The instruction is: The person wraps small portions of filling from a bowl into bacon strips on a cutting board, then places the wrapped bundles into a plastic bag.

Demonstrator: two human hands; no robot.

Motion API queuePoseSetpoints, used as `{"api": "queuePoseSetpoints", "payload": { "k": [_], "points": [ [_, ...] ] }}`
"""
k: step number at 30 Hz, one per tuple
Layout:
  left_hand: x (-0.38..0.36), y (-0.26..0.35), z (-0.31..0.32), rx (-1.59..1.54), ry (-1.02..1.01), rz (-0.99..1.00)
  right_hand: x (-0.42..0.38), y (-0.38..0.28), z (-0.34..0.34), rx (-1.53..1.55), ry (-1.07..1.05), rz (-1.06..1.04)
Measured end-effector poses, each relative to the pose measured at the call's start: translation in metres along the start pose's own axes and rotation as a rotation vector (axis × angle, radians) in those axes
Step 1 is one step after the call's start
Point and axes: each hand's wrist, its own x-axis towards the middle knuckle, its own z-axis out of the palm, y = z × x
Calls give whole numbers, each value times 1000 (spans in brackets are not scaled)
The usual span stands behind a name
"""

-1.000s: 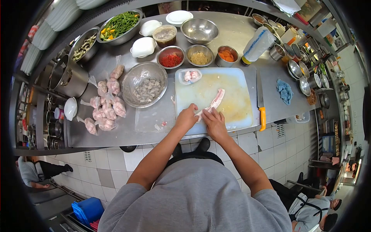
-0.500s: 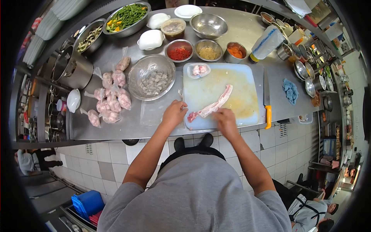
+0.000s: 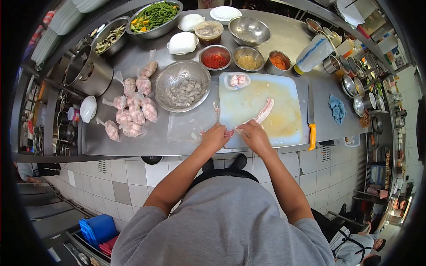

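Observation:
A strip of fatty pork (image 3: 265, 111) lies slantwise on the white cutting board (image 3: 284, 88). My right hand (image 3: 254, 135) is closed on its near end, fingertips pinched over the fat. Just to the left, at the board's front left corner, my left hand (image 3: 215, 137) is closed on the reddish meat (image 3: 228, 133) at that same end. The two hands are close together. Small meat scraps (image 3: 215, 106) lie along the board's left edge. A clear plastic tray (image 3: 237, 80) of cut pork pieces sits at the board's back left corner.
An orange-handled knife (image 3: 312, 128) lies right of the board, with a blue cloth (image 3: 337, 109) farther right. Left stand a steel bowl (image 3: 162, 93) of grey-white pieces and several bagged meat portions (image 3: 136, 116). Behind are bowls of red (image 3: 215, 60), yellowish and orange ingredients.
My left hand has moved right onto the reddish end of the pork. My right hand has come slightly left and now pinches the strip close by. The view has shifted a little.

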Motion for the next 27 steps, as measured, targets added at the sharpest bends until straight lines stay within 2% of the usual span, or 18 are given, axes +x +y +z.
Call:
{"api": "queuePoseSetpoints", "payload": {
  "k": [1, 3, 5, 6, 7, 8, 9, 10, 11, 12, 13, 14, 16, 21, 27],
  "points": [
    [0, -3, 2, 3, 1, 5, 2, -2, 7, 0, 6, 0],
    [-1, -11, 6, -74, 48, 176, 4, -3, 22, 101, 60, -185],
    [-2, -14, 6, -185, 85, 254, 4, -3, 27, 130, 58, -163],
    [-1, -10, 3, -299, 123, 323, 4, -3, 25, 238, -37, -37],
    [0, -5, 0, -300, 123, 328, 3, -4, 22, 346, -133, 90],
    [1, -1, -2, -456, 58, 250, 1, -2, 20, 342, -130, 92],
    [4, 2, -3, -610, -7, 170, -2, 3, 19, 393, -103, 145],
    [8, 6, -2, -613, -6, 175, -3, 9, 17, 443, -76, 196],
    [13, 12, -1, -812, -76, 123, -3, 15, 16, 438, -73, 194],
    [18, 17, 2, -1009, -149, 69, -1, 21, 16, 596, 11, 193],
    [22, 23, 6, -1010, -148, 71, -2, 27, 15, 755, 94, 190],
    [26, 30, 10, -994, -166, 57, -2, 35, 12, 754, 95, 189],
    [38, 42, 22, -977, -185, 48, 3, 45, -3, 856, 77, 370],
    [64, 63, 36, -957, -310, -96, 13, 70, -32, 764, 15, 475],
    [83, 79, 44, -803, -312, -198, 28, 108, -29, 749, 66, 476]
  ]
}}
